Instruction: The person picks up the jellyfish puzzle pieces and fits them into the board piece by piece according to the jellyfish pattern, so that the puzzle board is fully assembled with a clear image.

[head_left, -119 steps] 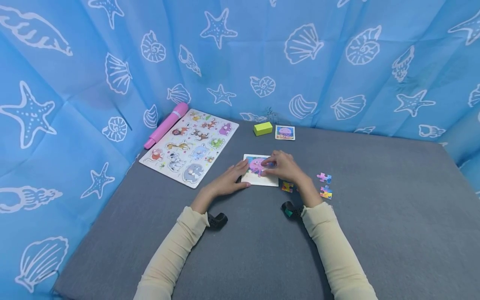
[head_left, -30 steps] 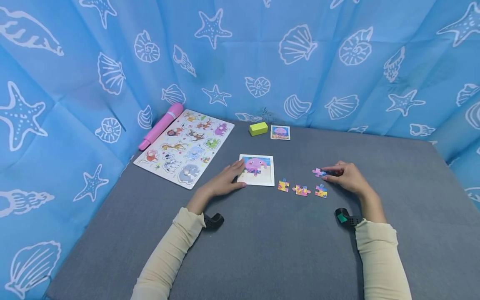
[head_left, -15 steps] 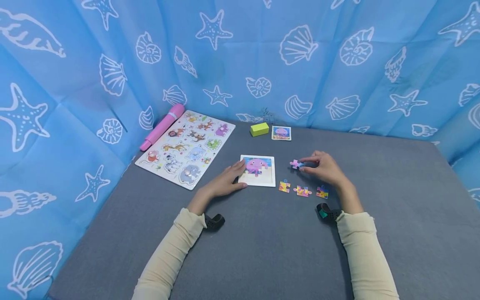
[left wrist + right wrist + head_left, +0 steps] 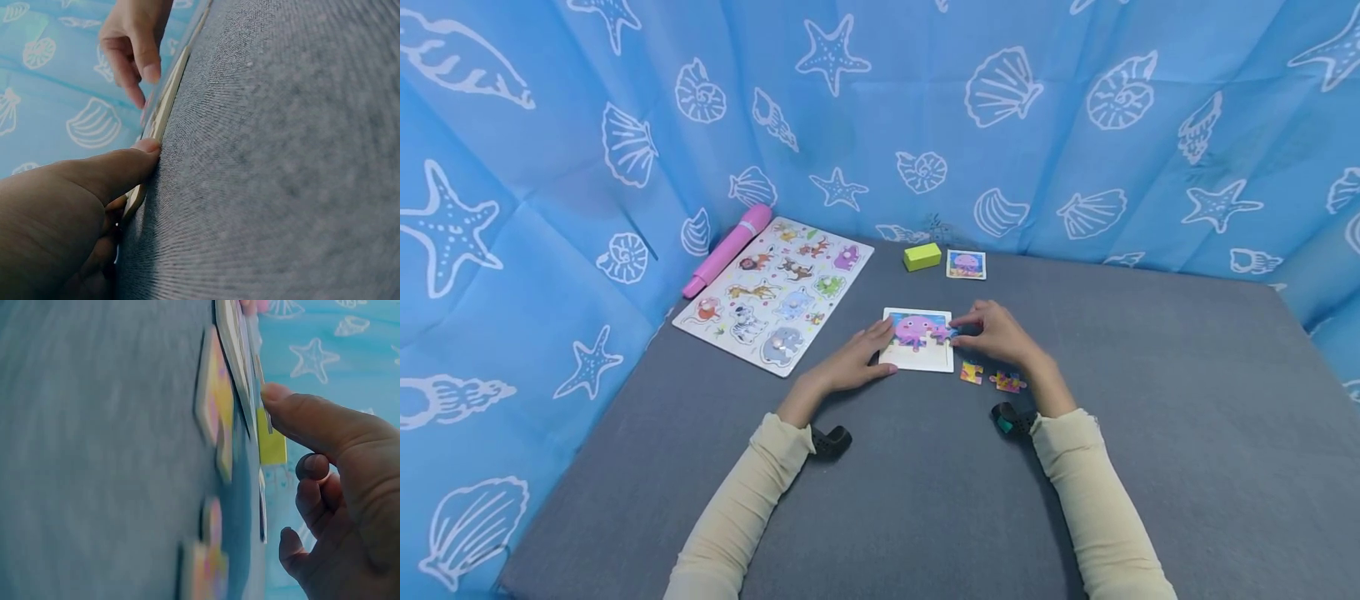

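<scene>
A small white-framed puzzle tray (image 4: 936, 362) lies flat, with a partly assembled pink octopus picture (image 4: 912, 327) in its upper part. My left hand (image 4: 850, 360) holds the tray at its near left corner; in the left wrist view the thumb (image 4: 134, 164) presses its edge and the other fingers are partly hidden behind. My right hand (image 4: 996, 335) pinches a pink and blue jigsaw piece (image 4: 941, 334) between thumb and fingers over the tray's right side. Just right of the tray lie a yellow jigsaw piece (image 4: 972, 372) and a yellow-pink one (image 4: 1007, 382), beside the right wrist.
Behind the tray are a lime-green block (image 4: 922, 257) and a small octopus picture card (image 4: 966, 264). An animal peg puzzle board (image 4: 760, 350) and a pink cylindrical case (image 4: 730, 250) lie at the left. A blue shell-print curtain (image 4: 880, 108) borders the grey table (image 4: 880, 517).
My right hand has picked up the pink and blue piece from the right and carried it left to the tray. A loose piece at the right is now covered by that arm. My left hand stays put.
</scene>
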Available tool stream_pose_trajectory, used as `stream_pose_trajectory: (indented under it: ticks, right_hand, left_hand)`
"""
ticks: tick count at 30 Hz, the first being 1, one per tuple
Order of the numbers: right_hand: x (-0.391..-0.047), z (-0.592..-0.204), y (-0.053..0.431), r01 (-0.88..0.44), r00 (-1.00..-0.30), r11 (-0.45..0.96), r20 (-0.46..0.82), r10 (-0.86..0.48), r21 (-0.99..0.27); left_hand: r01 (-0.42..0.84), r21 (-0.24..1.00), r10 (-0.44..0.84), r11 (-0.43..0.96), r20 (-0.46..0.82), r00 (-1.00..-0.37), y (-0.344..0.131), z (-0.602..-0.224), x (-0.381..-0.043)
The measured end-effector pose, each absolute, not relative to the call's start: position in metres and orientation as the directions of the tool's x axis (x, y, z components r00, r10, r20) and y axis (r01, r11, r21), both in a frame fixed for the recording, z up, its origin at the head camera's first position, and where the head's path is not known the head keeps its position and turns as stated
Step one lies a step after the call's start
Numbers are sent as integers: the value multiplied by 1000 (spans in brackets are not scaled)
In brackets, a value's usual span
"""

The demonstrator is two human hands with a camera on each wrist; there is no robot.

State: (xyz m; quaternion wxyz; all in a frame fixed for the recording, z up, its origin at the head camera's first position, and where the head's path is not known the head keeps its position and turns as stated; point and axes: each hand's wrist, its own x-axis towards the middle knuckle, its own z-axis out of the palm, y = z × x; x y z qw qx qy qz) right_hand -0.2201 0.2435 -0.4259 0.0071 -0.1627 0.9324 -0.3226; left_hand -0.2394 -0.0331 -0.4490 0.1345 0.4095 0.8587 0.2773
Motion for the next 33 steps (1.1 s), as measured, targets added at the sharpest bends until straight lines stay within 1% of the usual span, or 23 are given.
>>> stream_pose_trajectory:
  ticks: [7,13,17,20,22,29,33]
  right_hand:
    - [-222,-428,230,-314,-936,723,73,-344,-616]
    - [-223,-430,228,-298,-939,705,64,-338,-643]
    - [-223,-430,226,-360,-916,687,102,-387,-631]
    - [-224,-429,224,-382,-908,699,103,-407,-605]
    - [-224,-429,223,-371,-913,717,91,-398,-590]
    - [-226,-429,222,-269,-950,770,26,-312,-578]
    - [-224,-429,224,-262,-952,766,27,-304,-587]
  left_hand:
    - [636,583,783,506,-2,-621,-33,-449,-239]
    - [630,582,780,514,-11,-625,-33,-449,-239]
    - [624,586,778,518,-19,-628,-33,-449,-239]
    - [623,586,779,518,-22,-627,-33,-449,-239]
    - [621,587,778,519,-24,-628,-33,-449,-239]
    - [614,595,774,519,-23,-632,-33,-448,-239]
    - [619,591,774,517,-14,-633,-34,-449,-239]
